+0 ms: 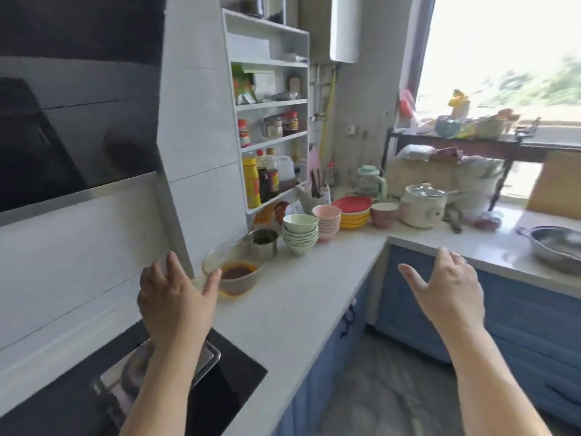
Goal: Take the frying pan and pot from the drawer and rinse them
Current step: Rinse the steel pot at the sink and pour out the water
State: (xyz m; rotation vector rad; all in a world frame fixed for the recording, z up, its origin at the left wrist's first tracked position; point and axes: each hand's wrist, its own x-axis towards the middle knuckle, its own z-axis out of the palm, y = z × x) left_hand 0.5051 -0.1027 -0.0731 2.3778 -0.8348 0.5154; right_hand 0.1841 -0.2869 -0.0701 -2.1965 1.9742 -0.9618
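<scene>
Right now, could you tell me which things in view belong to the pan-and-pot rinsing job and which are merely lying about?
Job: left hand, right hand, both empty; blue cabinets.

Lying about: green bowls, pink bowls, sauce bowl, metal basin.

- pretty clearly a home kitchen, lived-in one
- black hob (220, 388) set into a white L-shaped worktop (308, 284)
- stacked bowls (300, 234), sauce bottles on a wall shelf (270, 121)
- blue cabinets (534, 325) underneath
</scene>
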